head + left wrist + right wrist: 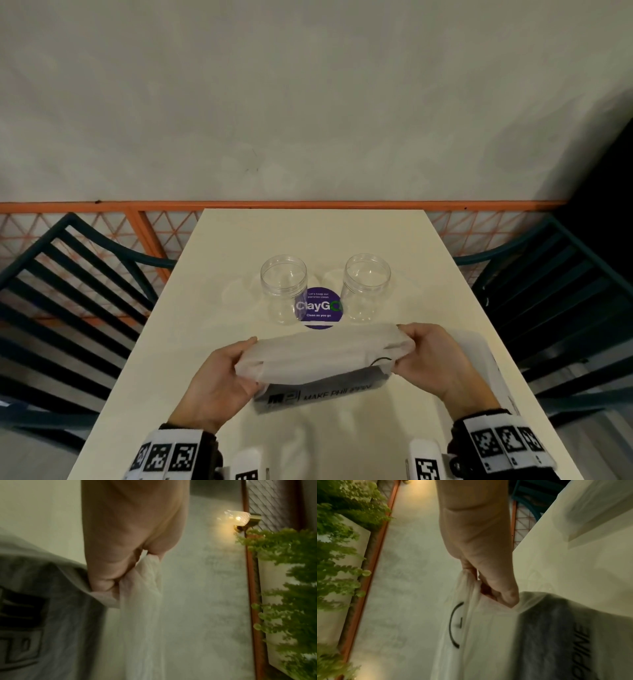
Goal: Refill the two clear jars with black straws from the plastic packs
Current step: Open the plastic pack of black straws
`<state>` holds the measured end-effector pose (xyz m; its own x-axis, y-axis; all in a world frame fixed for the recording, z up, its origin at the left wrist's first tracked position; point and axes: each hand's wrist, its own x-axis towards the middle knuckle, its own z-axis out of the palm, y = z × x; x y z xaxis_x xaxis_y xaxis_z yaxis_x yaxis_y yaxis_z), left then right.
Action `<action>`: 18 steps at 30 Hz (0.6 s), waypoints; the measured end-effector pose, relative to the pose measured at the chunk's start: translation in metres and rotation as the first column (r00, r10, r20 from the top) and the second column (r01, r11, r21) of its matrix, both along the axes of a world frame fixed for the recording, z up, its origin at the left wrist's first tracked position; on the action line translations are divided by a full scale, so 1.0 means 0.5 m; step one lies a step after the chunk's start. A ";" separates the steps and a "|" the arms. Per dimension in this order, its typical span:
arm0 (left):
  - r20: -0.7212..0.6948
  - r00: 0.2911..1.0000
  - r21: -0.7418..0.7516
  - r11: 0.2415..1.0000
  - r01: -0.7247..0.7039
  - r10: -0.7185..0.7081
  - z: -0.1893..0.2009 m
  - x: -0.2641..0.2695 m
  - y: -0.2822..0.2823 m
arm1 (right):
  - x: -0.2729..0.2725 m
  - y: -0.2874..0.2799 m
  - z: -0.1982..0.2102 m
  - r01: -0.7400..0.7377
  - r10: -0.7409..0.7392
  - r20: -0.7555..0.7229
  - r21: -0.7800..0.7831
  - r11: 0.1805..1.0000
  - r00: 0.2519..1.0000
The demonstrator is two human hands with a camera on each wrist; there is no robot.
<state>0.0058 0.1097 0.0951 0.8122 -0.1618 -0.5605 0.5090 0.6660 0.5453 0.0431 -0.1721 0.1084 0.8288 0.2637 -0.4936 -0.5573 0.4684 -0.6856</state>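
Two empty clear jars stand side by side mid-table, the left jar [283, 287] and the right jar [367, 285], both without lids. Nearer to me, both hands hold a frosted plastic pack [322, 363] stretched sideways above the table; dark straws show through its lower part with black print. My left hand [222, 380] pinches the pack's left end [137, 588]. My right hand [431, 363] pinches the right end [471, 601]. A second pack [479, 359] lies flat under my right hand on the table.
A purple round sticker [318, 308] lies on the cream table [308, 236] between the jars. Dark slatted chairs flank the table, left [68, 291] and right [565, 291]. An orange lattice fence [137, 222] and grey wall stand behind.
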 end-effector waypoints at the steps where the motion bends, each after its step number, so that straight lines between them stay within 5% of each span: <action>1: 0.036 0.999 0.036 0.999 -0.008 0.007 0.002 -0.003 -0.003 | -0.003 -0.001 0.001 -0.019 0.018 0.011 0.024 1.000 1.000; 3: 0.141 0.989 0.149 0.989 0.022 -0.043 0.009 -0.007 -0.009 | -0.005 -0.001 0.007 -0.051 0.049 0.026 0.078 0.996 0.998; 6: 0.183 0.975 0.387 0.921 0.049 -0.128 0.009 -0.014 -0.012 | -0.008 0.003 0.003 -0.053 0.093 0.119 -0.302 0.952 0.989; 10: 0.145 0.960 0.715 0.696 0.067 -0.241 0.013 -0.020 -0.034 | -0.004 0.018 -0.010 0.115 0.253 0.288 -0.837 0.535 0.924; 12: 0.137 0.962 0.829 0.559 0.019 -0.235 0.012 -0.019 -0.040 | 0.001 0.013 -0.013 0.260 0.249 0.378 -0.878 0.402 0.892; 15: 0.163 0.968 0.946 0.310 -0.099 -0.190 0.000 -0.015 -0.034 | 0.004 0.009 -0.018 0.380 0.230 0.455 -0.873 0.306 0.860; 18: 0.179 0.971 0.976 0.149 -0.156 -0.160 -0.011 -0.019 -0.023 | -0.001 0.005 -0.013 0.382 0.142 0.449 -0.859 0.341 0.882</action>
